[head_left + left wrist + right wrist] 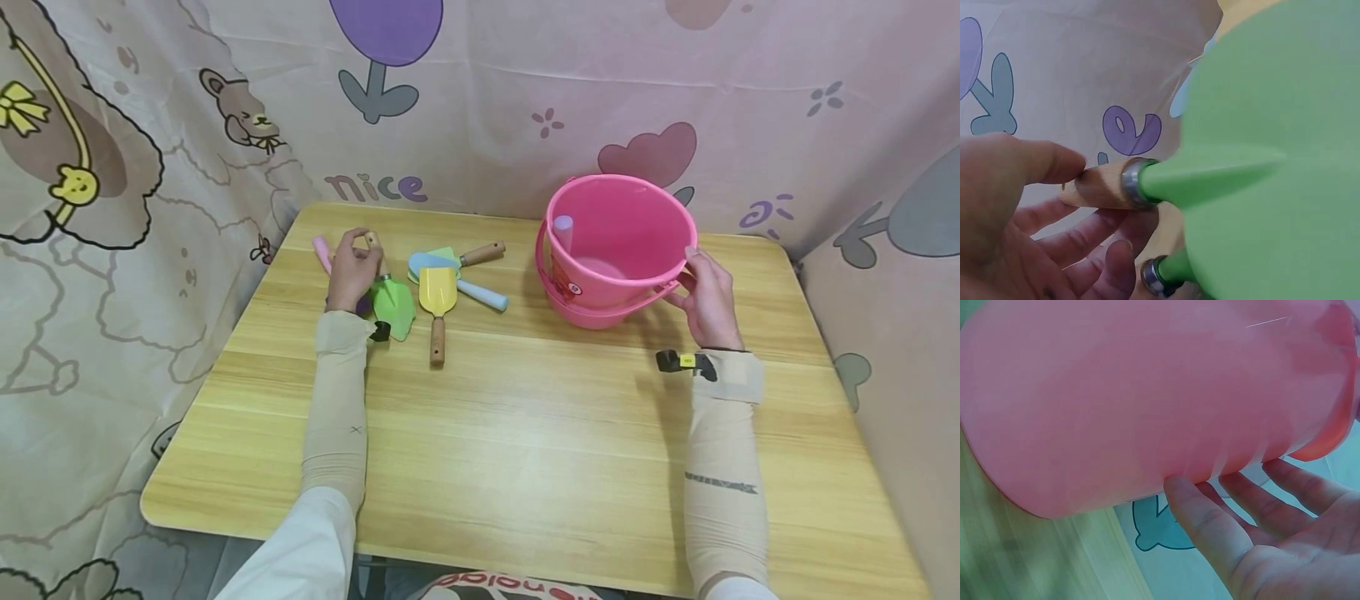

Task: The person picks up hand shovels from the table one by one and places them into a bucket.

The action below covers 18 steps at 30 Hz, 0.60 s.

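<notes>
In the head view my left hand (354,271) pinches the wooden handle (1100,184) of a green toy trowel (393,308), whose blade points toward me. A tool with a pink handle (322,254) and a purple head (363,305) lies partly hidden beneath that hand. My right hand (708,296) holds a pink bucket (600,287) by its right side near the rim. In the right wrist view, several fingertips (1179,484) of it touch the bucket's outer wall. Inside the bucket, a purple handle end (562,233) leans against the left wall.
Between the hands lie a yellow shovel (438,292) with a wooden handle, a light blue tool (482,295) and a green tool with a wooden handle (483,253), overlapping. A patterned cloth (480,108) hangs behind the wooden table (525,450).
</notes>
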Each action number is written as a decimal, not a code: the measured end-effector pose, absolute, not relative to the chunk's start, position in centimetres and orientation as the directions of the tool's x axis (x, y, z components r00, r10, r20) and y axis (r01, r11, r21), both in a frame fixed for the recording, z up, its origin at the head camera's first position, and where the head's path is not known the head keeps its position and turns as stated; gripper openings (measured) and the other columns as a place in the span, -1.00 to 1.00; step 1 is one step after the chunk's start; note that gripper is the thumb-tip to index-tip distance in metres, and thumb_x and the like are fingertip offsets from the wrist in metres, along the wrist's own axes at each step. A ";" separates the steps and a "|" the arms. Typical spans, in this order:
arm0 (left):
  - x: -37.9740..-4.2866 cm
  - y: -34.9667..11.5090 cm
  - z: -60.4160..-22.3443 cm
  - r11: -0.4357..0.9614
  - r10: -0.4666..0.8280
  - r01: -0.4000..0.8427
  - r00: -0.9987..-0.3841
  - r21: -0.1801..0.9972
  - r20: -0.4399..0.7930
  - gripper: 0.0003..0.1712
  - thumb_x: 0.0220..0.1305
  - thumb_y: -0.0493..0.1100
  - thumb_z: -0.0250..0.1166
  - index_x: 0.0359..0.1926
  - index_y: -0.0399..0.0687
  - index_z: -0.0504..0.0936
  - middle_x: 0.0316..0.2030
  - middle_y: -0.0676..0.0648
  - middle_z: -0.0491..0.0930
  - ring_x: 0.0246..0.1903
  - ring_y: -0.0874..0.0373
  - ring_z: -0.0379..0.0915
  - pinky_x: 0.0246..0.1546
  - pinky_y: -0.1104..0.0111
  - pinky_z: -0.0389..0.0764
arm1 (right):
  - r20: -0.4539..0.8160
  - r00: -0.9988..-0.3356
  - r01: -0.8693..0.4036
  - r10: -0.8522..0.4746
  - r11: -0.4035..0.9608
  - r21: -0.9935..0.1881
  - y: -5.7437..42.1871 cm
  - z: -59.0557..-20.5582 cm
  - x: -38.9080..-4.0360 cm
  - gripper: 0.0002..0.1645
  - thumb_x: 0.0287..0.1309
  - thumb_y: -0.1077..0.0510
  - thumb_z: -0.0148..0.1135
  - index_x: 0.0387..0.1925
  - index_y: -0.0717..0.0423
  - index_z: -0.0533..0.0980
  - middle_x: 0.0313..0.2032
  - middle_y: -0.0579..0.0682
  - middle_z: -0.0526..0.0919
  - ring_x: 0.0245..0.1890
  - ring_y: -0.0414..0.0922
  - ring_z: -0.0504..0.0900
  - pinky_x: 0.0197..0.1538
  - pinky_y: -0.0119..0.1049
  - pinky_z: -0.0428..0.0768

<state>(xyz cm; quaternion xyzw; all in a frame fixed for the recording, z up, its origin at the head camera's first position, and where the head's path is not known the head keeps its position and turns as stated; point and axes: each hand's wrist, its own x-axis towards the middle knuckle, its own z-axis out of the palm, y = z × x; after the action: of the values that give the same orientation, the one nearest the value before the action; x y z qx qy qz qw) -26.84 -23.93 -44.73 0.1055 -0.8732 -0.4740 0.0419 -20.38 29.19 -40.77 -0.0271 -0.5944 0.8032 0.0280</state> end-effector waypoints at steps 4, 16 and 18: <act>-26.8 -24.1 -44.6 0.505 -0.237 -0.162 -0.971 0.848 -0.044 -0.44 0.57 0.06 0.08 0.46 0.01 0.32 0.17 -0.27 0.64 0.00 -0.01 0.60 -0.19 0.39 0.58 | -0.004 -0.997 -0.020 0.080 -0.304 -0.952 29.2 -40.7 -20.4 -0.38 0.52 -0.03 0.13 0.43 0.20 0.38 0.13 0.00 0.53 0.05 -0.13 0.63 -0.08 -0.29 0.79; -26.6 -24.5 -44.3 0.505 -0.221 -0.154 -0.974 0.849 -0.045 -0.37 0.54 0.02 0.05 0.54 0.01 0.30 0.13 -0.24 0.60 -0.13 0.13 0.55 -0.35 0.53 0.57 | -0.014 -0.996 -0.011 0.083 -0.292 -0.956 29.3 -40.8 -20.3 -0.39 0.52 -0.05 0.13 0.42 0.17 0.40 0.15 -0.02 0.53 0.09 -0.12 0.62 -0.05 -0.28 0.79; -26.6 -24.7 -44.2 0.505 -0.219 -0.144 -0.975 0.851 -0.035 -0.38 0.53 0.01 0.02 0.52 -0.03 0.35 0.10 -0.23 0.59 -0.18 0.17 0.53 -0.35 0.55 0.56 | -0.014 -0.996 -0.011 0.085 -0.287 -0.958 29.3 -40.8 -20.3 -0.39 0.52 -0.05 0.13 0.43 0.16 0.40 0.15 -0.03 0.53 0.09 -0.12 0.62 -0.05 -0.27 0.80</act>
<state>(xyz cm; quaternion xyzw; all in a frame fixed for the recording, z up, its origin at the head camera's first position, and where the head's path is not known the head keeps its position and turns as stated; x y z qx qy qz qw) -26.59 -24.70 -44.23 0.1047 -0.8667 -0.4862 0.0386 -20.32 29.27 -40.78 -0.0309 -0.5964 0.8015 0.0301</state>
